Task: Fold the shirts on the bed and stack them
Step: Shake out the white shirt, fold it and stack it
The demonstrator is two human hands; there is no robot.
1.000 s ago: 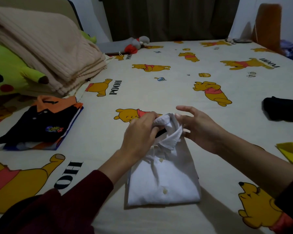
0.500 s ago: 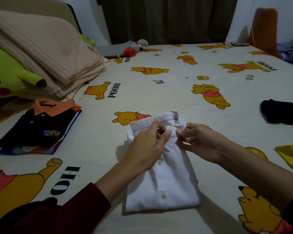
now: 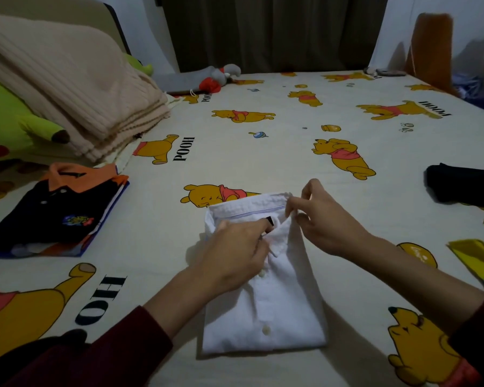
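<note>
We pinch the collar of the white shirt [image 3: 263,311] with our left hand [image 3: 232,255] and right hand [image 3: 323,219]; folded into a narrow rectangle, buttons up, it lies on the bed [image 3: 263,163].

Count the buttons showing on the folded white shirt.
2 on the white button-up shirt: one small white button mid-placket beside the left hand, one larger white button near the bottom fold. More may hide under the hands or collar.
</note>
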